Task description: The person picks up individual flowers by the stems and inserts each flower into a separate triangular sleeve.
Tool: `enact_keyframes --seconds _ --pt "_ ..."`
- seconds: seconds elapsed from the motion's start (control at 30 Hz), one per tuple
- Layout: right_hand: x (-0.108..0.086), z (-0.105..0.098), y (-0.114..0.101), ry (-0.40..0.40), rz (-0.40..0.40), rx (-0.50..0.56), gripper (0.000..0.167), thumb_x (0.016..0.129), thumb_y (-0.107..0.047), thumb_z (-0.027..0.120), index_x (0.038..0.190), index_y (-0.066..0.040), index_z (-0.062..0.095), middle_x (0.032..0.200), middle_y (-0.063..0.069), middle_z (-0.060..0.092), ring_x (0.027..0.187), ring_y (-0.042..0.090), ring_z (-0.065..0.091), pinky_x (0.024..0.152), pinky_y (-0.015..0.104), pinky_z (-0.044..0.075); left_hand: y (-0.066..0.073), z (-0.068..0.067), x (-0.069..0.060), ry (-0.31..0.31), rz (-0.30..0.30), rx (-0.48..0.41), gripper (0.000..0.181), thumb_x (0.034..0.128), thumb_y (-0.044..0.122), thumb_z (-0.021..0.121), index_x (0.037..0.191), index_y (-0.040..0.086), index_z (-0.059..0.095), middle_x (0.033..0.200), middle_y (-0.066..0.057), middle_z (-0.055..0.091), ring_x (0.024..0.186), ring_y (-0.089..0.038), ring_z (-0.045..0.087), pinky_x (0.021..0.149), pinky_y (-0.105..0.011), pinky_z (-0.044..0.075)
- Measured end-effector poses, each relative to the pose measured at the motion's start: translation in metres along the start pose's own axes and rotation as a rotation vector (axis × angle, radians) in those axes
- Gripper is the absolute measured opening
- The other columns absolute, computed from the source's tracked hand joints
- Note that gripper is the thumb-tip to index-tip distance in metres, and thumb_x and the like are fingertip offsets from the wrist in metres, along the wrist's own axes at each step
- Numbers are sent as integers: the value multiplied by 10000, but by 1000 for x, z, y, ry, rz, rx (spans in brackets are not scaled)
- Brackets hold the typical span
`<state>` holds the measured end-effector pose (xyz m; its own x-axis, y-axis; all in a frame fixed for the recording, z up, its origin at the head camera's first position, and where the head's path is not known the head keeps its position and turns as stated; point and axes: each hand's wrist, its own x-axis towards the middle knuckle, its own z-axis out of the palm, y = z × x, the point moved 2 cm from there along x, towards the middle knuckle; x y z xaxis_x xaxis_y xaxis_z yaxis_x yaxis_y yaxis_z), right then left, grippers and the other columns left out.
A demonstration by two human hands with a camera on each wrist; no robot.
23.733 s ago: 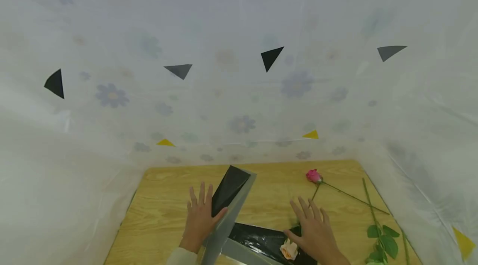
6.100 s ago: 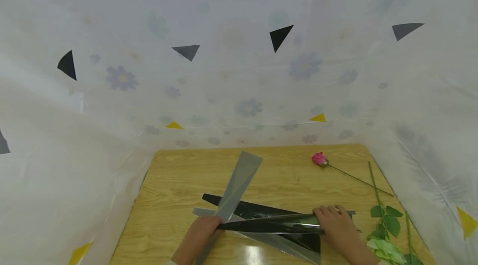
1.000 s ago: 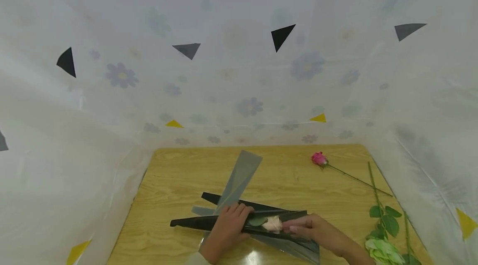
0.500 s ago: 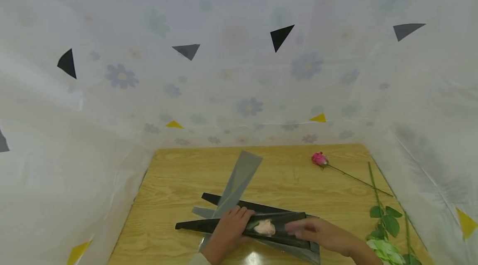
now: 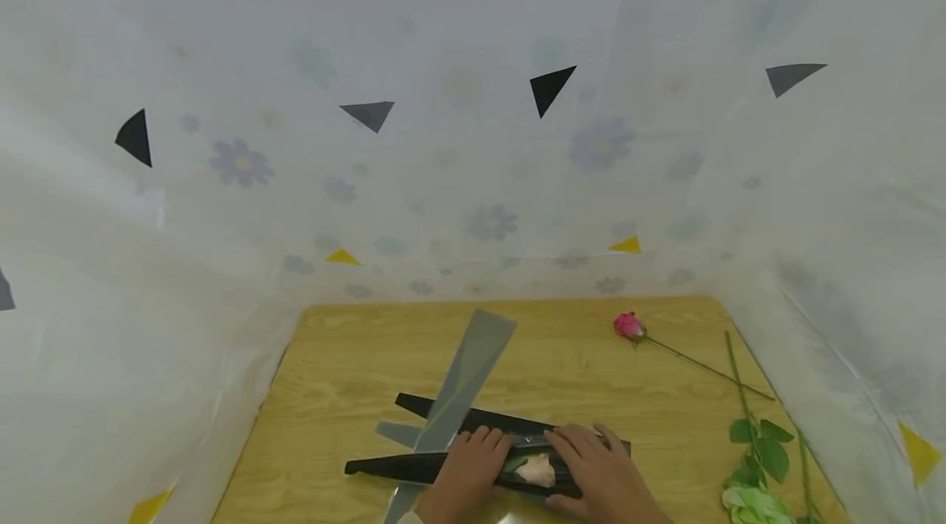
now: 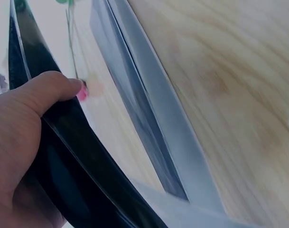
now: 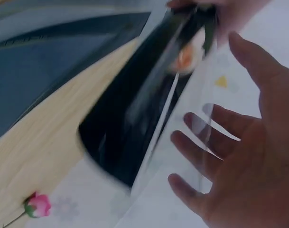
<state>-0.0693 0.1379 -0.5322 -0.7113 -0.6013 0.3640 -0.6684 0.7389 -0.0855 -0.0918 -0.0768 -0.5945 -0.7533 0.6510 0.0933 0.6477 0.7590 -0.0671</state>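
A cream-peach rose (image 5: 537,471) lies inside a long, tapering black flower sleeve (image 5: 392,468) with clear film on its front. My left hand (image 5: 471,471) grips this sleeve around its middle; in the left wrist view the thumb (image 6: 54,88) curls over the black film. Toward the sleeve's wide end is my right hand (image 5: 602,471). Its fingers (image 7: 196,152) are spread and nearly straight in the right wrist view, beside the clear film; whether they touch it I cannot tell. The rose's stem is hidden in the sleeve.
Another black sleeve (image 5: 510,423) and a grey sleeve (image 5: 473,356) lie crossed behind the hands on the wooden table (image 5: 340,376). A pink rose (image 5: 629,325) lies back right. Leafy stems (image 5: 771,458) and a pale green flower (image 5: 750,502) lie along the right edge.
My right hand has drawn back from the rose and moved over the sleeve's wide end, fingers spreading. The rose sits slightly deeper in the sleeve. My left hand keeps its hold.
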Motion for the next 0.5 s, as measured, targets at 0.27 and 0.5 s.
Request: enact_keyframes --seconds 0.27,0.5 --pt "6 23 -14 -410 17 -70 703 678 -607 704 1177 -131 566 1006 4 598 871 181 589 778 420 462 25 2 10 22 95 -113 614 807 644 529 1239 208 516 1103 106 549 983 -72 508 743 -259 445" --pt "5 33 -5 -516 104 -10 468 719 -500 721 999 -139 621 881 -34 572 800 159 574 695 395 461 21 6 9 25 75 -188 550 781 644 563 1183 272 519 1096 144 535 986 -59 503 750 -271 440"
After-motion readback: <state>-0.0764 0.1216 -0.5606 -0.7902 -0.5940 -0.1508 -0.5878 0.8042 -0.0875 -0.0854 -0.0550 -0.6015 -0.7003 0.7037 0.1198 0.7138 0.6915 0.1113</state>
